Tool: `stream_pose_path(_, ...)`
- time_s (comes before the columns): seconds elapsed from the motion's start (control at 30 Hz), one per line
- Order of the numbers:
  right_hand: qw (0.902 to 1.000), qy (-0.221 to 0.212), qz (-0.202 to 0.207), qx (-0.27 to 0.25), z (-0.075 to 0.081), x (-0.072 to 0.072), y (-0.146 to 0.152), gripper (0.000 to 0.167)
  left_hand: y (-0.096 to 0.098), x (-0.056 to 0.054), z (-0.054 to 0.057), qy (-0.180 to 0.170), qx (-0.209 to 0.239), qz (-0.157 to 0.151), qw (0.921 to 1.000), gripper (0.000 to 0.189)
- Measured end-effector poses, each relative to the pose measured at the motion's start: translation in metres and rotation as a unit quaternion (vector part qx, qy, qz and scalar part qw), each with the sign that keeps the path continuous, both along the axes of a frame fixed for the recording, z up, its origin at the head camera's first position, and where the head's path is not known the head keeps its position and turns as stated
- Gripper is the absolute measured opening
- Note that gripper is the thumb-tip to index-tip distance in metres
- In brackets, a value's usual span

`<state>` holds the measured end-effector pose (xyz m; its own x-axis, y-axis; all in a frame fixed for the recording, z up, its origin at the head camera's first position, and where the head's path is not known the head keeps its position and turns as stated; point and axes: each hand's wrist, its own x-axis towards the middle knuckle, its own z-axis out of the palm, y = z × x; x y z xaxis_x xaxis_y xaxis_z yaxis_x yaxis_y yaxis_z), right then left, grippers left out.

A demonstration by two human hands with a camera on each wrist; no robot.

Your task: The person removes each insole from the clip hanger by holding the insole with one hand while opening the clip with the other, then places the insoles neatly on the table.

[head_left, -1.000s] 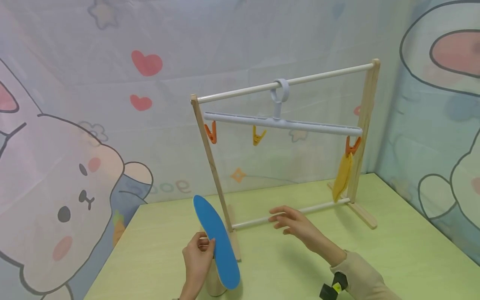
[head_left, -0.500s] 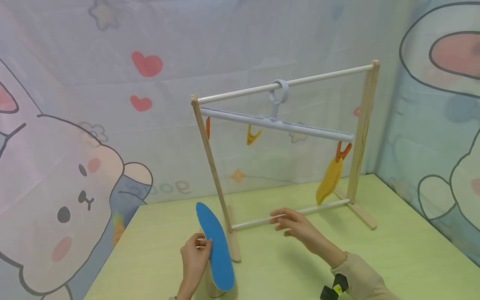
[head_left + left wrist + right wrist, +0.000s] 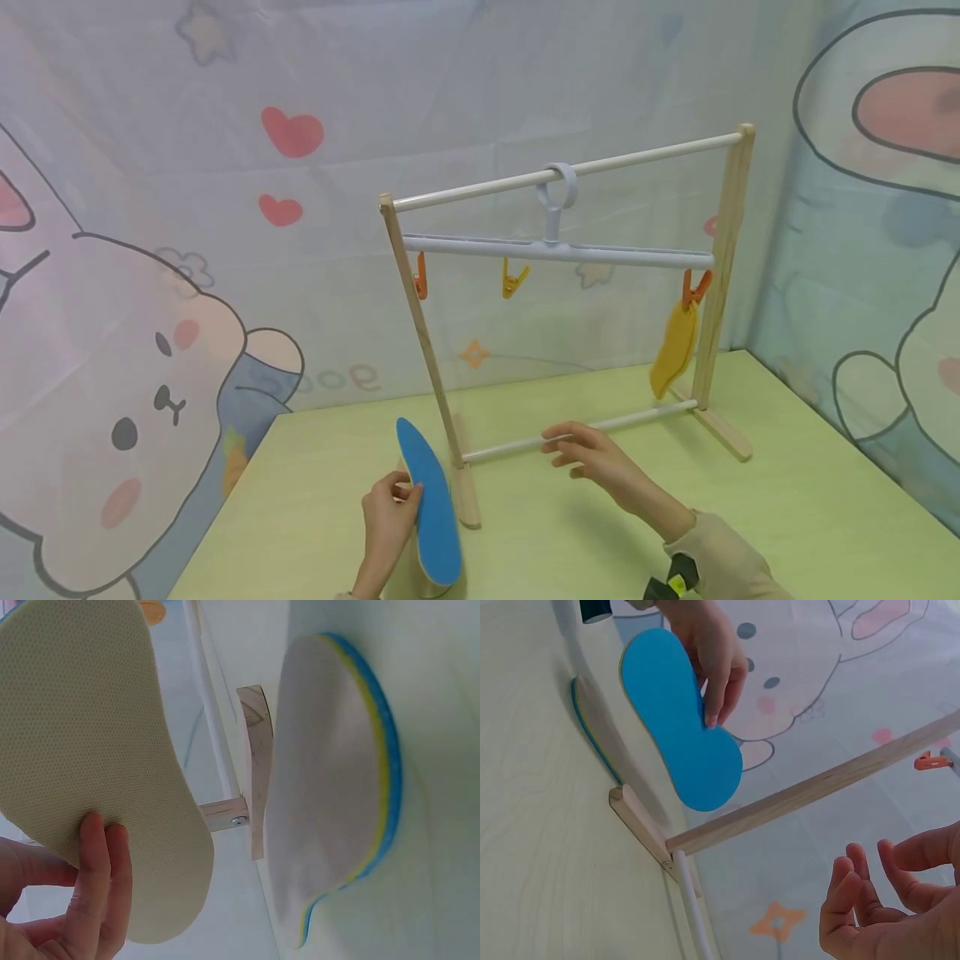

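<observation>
My left hand pinches a blue insole by its edge, thumb on the blue face and fingers on the beige underside. The held insole stands tilted above the table. Below it a second insole lies on the table, beige side up with a yellow and blue edge; the head view mostly hides it behind the first. My right hand hovers with fingers loosely bent, holding nothing, in front of the rack's lower rod.
A wooden-sided rack carries a pale grey hanger. From it hang an orange clip, a yellow clip, and another orange clip gripping a flat yellow piece. Printed cloth backs the pale green table.
The hanger has swung, its right end dipping, then rising again, and the yellow piece swayed with it. The held insole has lowered and turned slightly. My right hand stays nearly still.
</observation>
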<state>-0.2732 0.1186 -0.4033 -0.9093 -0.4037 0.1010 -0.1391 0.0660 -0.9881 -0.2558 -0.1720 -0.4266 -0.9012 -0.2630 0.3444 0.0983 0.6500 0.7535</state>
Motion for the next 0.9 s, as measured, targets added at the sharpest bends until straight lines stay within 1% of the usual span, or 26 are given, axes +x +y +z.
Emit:
stream_pose_path(0.13, 1.0, 0.0, 0.001, 0.002, -0.001, 0.0, 0.001, 0.042, -0.001, -0.001, -0.002, 0.002, -0.009, -0.001, 1.0, 0.017)
stream_pose_path(0.33, 1.0, -0.003, 0.0, 0.0, -0.003, 0.001, 0.002, 0.037, -0.004, -0.005, -0.008, -0.005, -0.019, 0.001, 0.9998, 0.016)
stream_pose_path(0.5, 1.0, -0.005, 0.0, -0.001, -0.004, 0.001, 0.003, 0.039, -0.004, -0.008, -0.012, -0.004, -0.018, 0.0, 0.9998, 0.015)
stream_pose_path(0.63, 1.0, -0.004, 0.001, -0.001, -0.005, 0.001, 0.004, 0.04, -0.005, -0.009, -0.012, -0.003, -0.023, -0.005, 0.9997, 0.014)
stream_pose_path(0.9, 1.0, -0.002, -0.002, 0.008, -0.007, 0.002, 0.005, 0.04, -0.005, -0.008, -0.014, -0.015, -0.026, -0.008, 0.9995, 0.015)
